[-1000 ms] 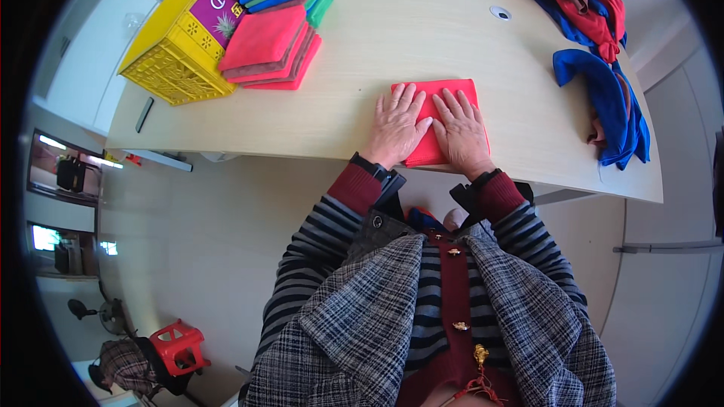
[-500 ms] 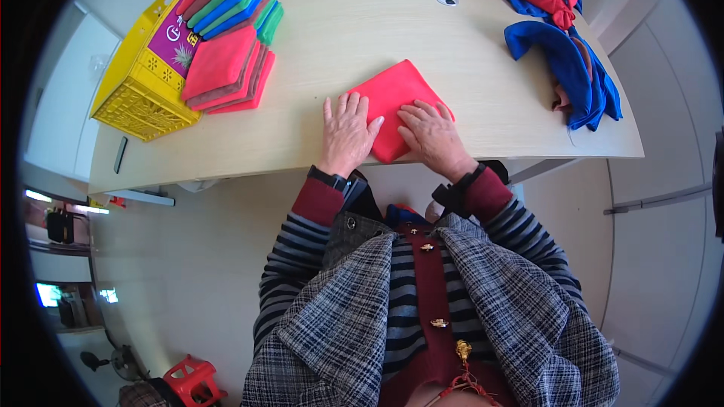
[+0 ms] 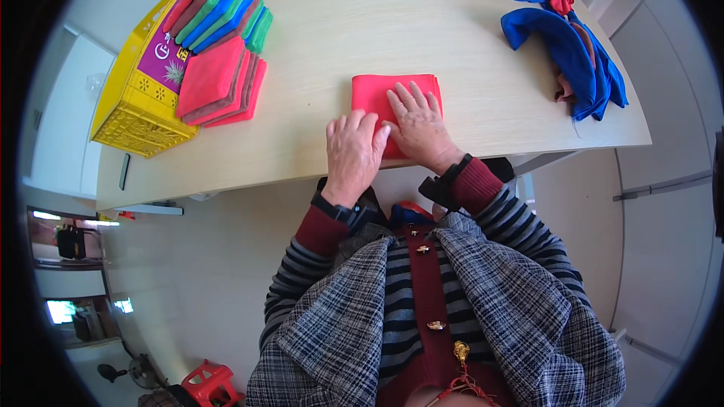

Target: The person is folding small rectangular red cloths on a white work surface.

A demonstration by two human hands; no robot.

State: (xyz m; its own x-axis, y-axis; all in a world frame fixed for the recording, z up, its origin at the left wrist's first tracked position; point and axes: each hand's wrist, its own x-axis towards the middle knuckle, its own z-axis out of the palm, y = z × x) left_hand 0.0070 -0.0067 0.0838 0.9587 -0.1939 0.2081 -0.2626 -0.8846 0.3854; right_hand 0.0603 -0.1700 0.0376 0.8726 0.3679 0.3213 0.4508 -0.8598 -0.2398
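Pressing flat with open fingers, the right hand (image 3: pixel 418 124) lies on the folded red cloth (image 3: pixel 377 94), which rests near the front edge of the table (image 3: pixel 339 38), about in the middle. The left hand (image 3: pixel 353 152) lies flat too, at the cloth's front left corner, partly on the wood; neither hand grasps anything. A stack of folded cloths (image 3: pixel 222 79) sits toward the left edge beside a yellow crate (image 3: pixel 139 105). Loose blue cloths (image 3: pixel 569 49) lie at the right edge.
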